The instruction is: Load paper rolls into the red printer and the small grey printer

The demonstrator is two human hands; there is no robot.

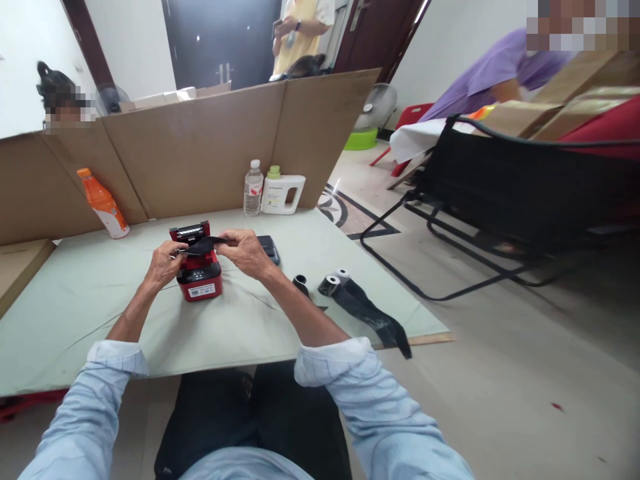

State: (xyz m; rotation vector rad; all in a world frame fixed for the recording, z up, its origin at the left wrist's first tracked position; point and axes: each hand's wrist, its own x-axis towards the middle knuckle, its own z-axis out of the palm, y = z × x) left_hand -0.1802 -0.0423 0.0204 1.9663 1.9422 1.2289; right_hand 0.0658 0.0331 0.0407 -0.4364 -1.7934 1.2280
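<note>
A small red and black printer (pixel 201 288) stands on the pale green table with its lid raised at the back. Above its open top, a black ribbon strip (pixel 204 247) stretches between my two hands. My left hand (pixel 165 264) pinches the strip's left end near the printer's side. At the other end, the fingers of my right hand (pixel 244 252) are closed on the strip. Partly hidden behind my right hand lies a dark flat device (pixel 270 249). Beyond my right forearm are a few small rolls (pixel 330 285), with a length of black ribbon (pixel 367 312) trailing over the table's front edge.
A cardboard screen (pixel 200 150) borders the table's far side. Before it stand an orange bottle (pixel 103 203), a clear water bottle (pixel 253 190) and a white jug (pixel 280 195). A cardboard box (pixel 23 267) is at left. A black folding chair (pixel 510 173) and a person in purple are at right.
</note>
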